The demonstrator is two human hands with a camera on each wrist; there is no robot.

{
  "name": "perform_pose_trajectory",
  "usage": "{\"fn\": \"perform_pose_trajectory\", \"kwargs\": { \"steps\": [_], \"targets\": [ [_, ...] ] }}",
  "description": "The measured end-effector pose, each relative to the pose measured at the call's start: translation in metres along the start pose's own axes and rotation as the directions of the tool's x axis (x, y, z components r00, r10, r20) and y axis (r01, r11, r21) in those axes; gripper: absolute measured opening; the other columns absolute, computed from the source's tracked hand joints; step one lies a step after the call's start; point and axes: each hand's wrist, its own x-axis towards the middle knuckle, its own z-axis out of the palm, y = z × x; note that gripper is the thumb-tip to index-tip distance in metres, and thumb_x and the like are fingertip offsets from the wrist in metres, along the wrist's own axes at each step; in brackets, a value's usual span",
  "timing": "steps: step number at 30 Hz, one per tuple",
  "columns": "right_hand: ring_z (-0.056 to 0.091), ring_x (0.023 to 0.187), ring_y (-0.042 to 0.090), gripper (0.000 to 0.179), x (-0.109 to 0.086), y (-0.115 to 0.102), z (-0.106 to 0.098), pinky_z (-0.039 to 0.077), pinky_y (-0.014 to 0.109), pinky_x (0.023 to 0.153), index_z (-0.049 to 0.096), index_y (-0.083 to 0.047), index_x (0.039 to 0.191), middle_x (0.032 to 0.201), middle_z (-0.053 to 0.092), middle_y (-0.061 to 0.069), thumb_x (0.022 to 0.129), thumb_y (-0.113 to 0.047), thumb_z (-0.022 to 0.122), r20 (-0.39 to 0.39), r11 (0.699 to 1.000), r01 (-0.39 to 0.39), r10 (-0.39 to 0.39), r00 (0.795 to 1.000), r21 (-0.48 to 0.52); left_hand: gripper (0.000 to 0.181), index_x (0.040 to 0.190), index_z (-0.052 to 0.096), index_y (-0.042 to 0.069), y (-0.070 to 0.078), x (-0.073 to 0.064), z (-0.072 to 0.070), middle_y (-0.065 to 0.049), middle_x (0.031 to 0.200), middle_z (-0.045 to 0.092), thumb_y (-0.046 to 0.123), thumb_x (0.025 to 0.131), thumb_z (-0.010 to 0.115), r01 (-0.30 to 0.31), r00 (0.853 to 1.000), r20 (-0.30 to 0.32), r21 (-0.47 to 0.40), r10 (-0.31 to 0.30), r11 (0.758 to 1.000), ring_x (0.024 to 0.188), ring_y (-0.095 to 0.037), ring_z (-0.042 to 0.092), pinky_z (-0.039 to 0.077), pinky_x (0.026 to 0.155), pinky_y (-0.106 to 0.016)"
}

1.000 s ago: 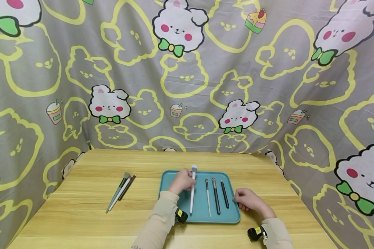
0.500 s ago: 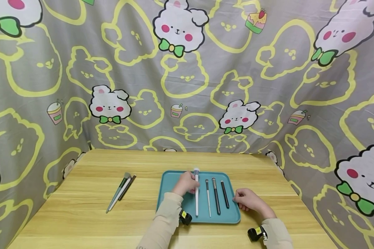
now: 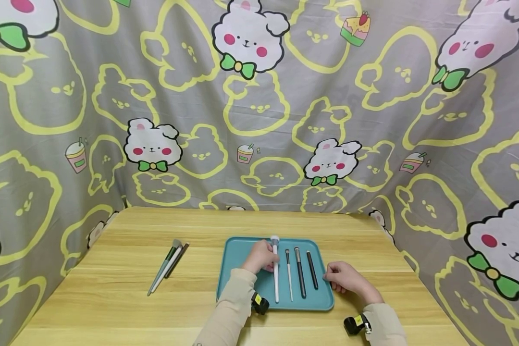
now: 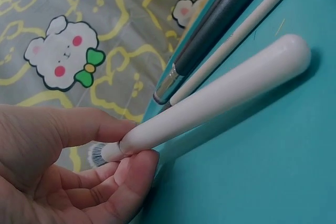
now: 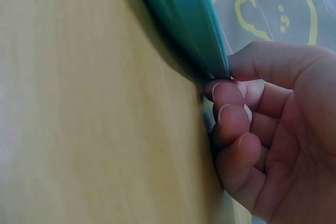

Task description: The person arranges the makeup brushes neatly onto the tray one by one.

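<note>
My left hand (image 3: 260, 256) pinches a white makeup brush (image 4: 226, 92) between thumb and fingers, near its bristle end. The brush lies lengthwise over the teal tray (image 3: 235, 259), its bristles pointing to the far side. To its right a thin brush with a white handle (image 3: 290, 278) and two dark-handled makeup brushes (image 3: 301, 278) lie side by side in the tray. My right hand (image 3: 345, 277) holds the tray's right rim (image 5: 218, 51), thumb on top and curled fingers below. Whether the white brush's handle touches the tray is hard to tell.
Left of the tray, a green makeup brush (image 3: 162, 269), a white one (image 3: 167, 271) and a dark one (image 3: 178, 260) lie close together on the wooden table (image 3: 125, 259). A patterned curtain (image 3: 259, 125) hangs behind the table and at its sides.
My left hand has moved right with the white brush, bringing it close beside the thin white-handled brush. The bristle end has come slightly nearer. My right hand stays at the tray's rim.
</note>
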Motion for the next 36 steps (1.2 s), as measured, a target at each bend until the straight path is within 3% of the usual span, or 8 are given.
{"fn": "perform_pose_trajectory", "kwargs": {
  "steps": [6,16,36],
  "targets": [
    [0.047,0.049,0.011,0.024,-0.0001,-0.0005,-0.0004,0.041,0.024,0.043,0.054,-0.001,0.074,0.059,0.052,0.000,0.094,-0.014,0.059,-0.004,1.000,0.001,-0.001,1.000,0.002,0.019,0.072,0.053,0.004,0.0004,-0.0008,0.0007,-0.009,0.066,0.061,-0.004,0.080,0.067,-0.007,1.000,-0.011,0.011,0.007,1.000,0.054,-0.016,0.064,0.058,0.055,-0.030],
    [0.047,0.049,0.011,0.024,-0.0012,-0.0013,-0.0024,0.041,0.024,0.043,0.053,-0.002,0.074,0.060,0.052,0.000,0.094,-0.014,0.059,-0.001,1.000,0.001,-0.001,1.000,-0.001,0.026,0.061,0.054,0.010,0.0010,-0.0013,0.0041,-0.006,0.056,0.060,0.000,0.079,0.071,-0.009,0.999,-0.036,0.118,0.014,0.993,0.047,-0.013,0.058,0.055,0.050,-0.029],
    [0.047,0.050,0.012,0.024,-0.0006,-0.0007,-0.0001,0.041,0.025,0.043,0.054,-0.001,0.074,0.059,0.052,0.000,0.094,-0.014,0.059,-0.002,1.000,-0.001,0.001,1.000,0.000,0.030,0.056,0.053,0.010,-0.0019,-0.0032,0.0045,-0.003,0.050,0.056,0.001,0.077,0.073,0.000,0.999,-0.051,0.160,0.008,0.987,0.042,-0.010,0.052,0.053,0.047,-0.027]
  ]
}}
